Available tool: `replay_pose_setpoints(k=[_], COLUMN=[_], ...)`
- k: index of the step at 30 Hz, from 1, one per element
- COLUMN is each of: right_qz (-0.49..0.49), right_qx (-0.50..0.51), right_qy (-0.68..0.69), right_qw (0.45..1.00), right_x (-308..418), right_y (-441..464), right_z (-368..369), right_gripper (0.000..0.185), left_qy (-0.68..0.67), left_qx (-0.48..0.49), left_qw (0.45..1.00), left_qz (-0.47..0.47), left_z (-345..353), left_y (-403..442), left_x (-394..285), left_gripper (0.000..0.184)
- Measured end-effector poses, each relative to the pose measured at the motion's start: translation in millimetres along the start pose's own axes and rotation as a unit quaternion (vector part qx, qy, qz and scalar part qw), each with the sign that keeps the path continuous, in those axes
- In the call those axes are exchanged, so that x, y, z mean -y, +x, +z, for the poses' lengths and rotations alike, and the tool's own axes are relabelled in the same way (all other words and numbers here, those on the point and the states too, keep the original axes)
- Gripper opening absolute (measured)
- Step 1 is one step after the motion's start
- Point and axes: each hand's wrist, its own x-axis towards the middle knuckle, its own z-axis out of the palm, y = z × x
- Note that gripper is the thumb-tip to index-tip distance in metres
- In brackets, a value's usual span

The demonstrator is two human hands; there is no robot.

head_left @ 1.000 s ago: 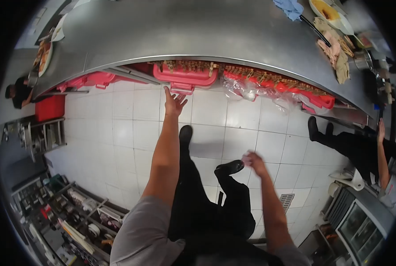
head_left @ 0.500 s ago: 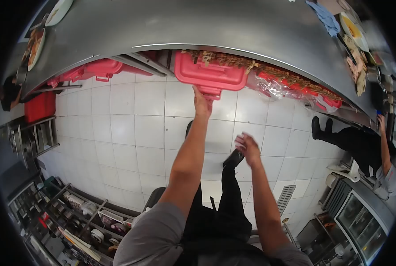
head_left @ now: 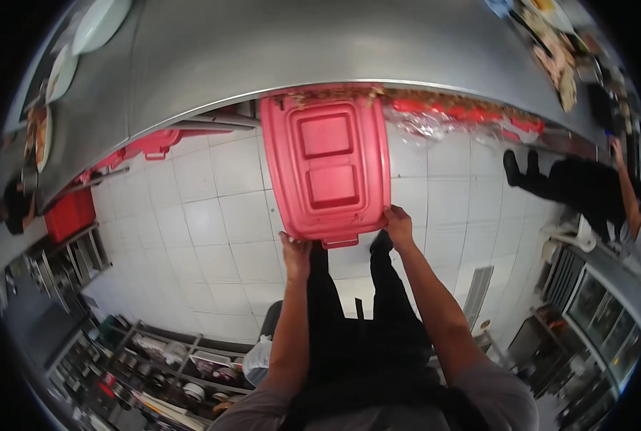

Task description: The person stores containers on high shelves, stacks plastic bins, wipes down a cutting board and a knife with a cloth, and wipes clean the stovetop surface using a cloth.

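Note:
A large pink-red plastic bin [head_left: 327, 161] with a closed, panelled lid juts out from under the steel counter toward me. My left hand [head_left: 296, 257] grips its near left corner, fingers on the rim. At the near right corner my right hand [head_left: 398, 224] is closed on the edge of the same bin. The front latch of the bin sits between both hands. Brown dry scraps lie along the bin's far end, where the counter edge hides the rest of it.
The steel counter [head_left: 299, 43] spans the top, with white dishes [head_left: 102, 26] at its left end. Clear plastic wrap [head_left: 424, 126] hangs beside more red bins [head_left: 155, 142]. Another person [head_left: 593, 183] stands at right. Behind me are shelves of kitchenware [head_left: 184, 370].
The bin has come out from under the counter toward me. My right hand, free before, now grips its right corner; my left hand has moved back with the bin.

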Motion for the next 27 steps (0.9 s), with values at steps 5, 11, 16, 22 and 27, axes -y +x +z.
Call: replay_pose_setpoints(k=[5,11,16,22,27], right_qz=[-0.043,-0.084,-0.179,-0.257,-0.223], right_qx=[-0.101,0.061,0.076,0.052,0.041], right_qy=[-0.130,0.096,0.063,0.094,0.066], right_qw=[0.985,0.990,0.979,0.960,0.972], right_x=[-6,97,165,148,38], right_y=[-53,-146,-199,-196,-122], right_z=[3,31,90,90,36], right_gripper=[0.037,0.031,0.038,0.042,0.037], left_qy=[0.172,0.169,0.147,0.129,0.193], left_qx=[0.010,-0.007,0.099,0.165,0.055], left_qw=[0.985,0.984,0.983,0.977,0.975], left_qz=[-0.019,-0.058,-0.039,-0.045,-0.101], left_z=[-8,1,-12,-19,-8], left_y=[-9,-4,4,10,3], left_x=[-32,-90,-155,-145,-94], left_gripper=[0.074,0.082,0.066,0.085,0.088])
